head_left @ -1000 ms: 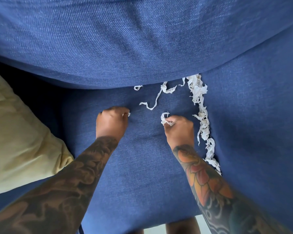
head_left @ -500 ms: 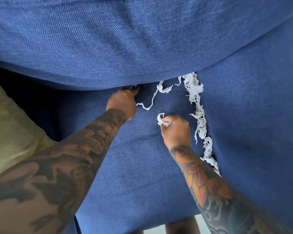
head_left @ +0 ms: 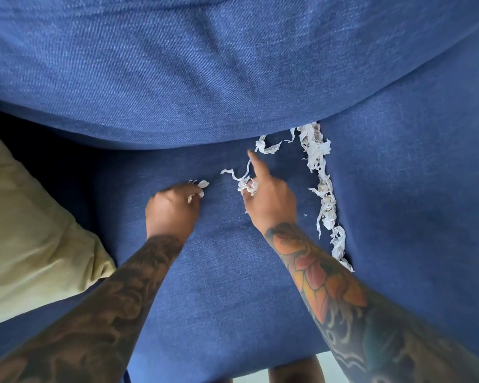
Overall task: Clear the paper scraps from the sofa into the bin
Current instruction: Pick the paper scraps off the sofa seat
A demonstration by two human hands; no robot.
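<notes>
I look down on a blue sofa seat (head_left: 233, 286). My left hand (head_left: 172, 208) is closed on a small white paper scrap (head_left: 201, 186) that sticks out by its fingertips. My right hand (head_left: 268, 197) holds a bunch of scraps (head_left: 246, 185) in its curled fingers, while its index finger stretches out to a long thin strip (head_left: 266, 146) on the seat. A long line of shredded paper (head_left: 325, 194) lies in the gap between two seat cushions, right of my right hand. No bin is in view.
The blue back cushion (head_left: 205, 64) bulges over the far edge of the seat. A beige pillow (head_left: 25, 230) lies at the left. A bit of pale floor (head_left: 332, 369) and my leg (head_left: 296, 373) show at the bottom edge.
My left hand has come back from the seat's far crease with a scrap in it. My right hand has moved forward and stretched out its index finger to the thin strip.
</notes>
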